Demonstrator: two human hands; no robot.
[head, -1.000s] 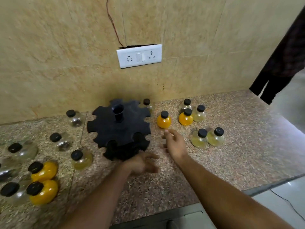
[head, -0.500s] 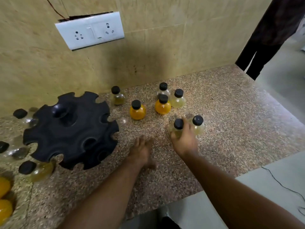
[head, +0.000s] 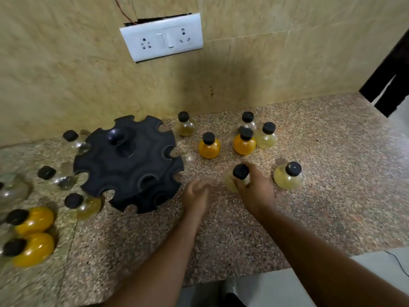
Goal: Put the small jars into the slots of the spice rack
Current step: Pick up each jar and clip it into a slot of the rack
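The pale yellow jar (head: 232, 181) with the black cap stands on the speckled table (head: 332, 173), held by the right hand (head: 254, 189): its fingers (head: 242, 181) are wrapped round the neck just under the cap, pinching it. Just right of those fingers stands another pale jar (head: 287, 177), clear of them. Beyond the fingers, toward the wall, are two orange jars (head: 209, 147) and three paler ones. The left hand (head: 195, 196) lies on the table just left of the held jar, fingers loosely curled, holding nothing. Further left of both hands sits the black round spice rack (head: 130, 165), its edge slots all unfilled. More jars, clear and orange, stand past the rack at the far left.
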